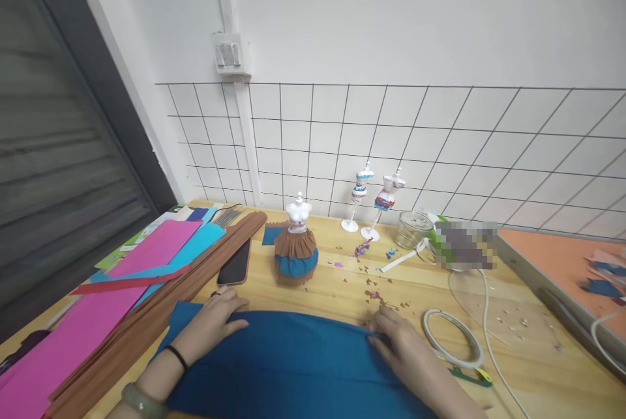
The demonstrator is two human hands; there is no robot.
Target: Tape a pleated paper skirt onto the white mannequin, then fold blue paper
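Observation:
A blue felt sheet (293, 360) lies flat on the wooden table (342, 292) right in front of me. My left hand (215, 318) rests on its far left corner, fingers stretched flat. My right hand (396, 344) presses on the sheet's far right edge, fingers curled and pinching the fabric. Behind the sheet stands a small white mannequin (296, 240) dressed in a brown and blue layered skirt.
Pink, blue and brown felt sheets (122, 288) and a phone (236, 262) lie at left. Two small dressed mannequins (374, 201), a glass jar (413, 229), felt scraps (372, 292), a white coiled cable (452, 337) and an orange-topped box (562, 269) sit at right. A wire grid lines the wall.

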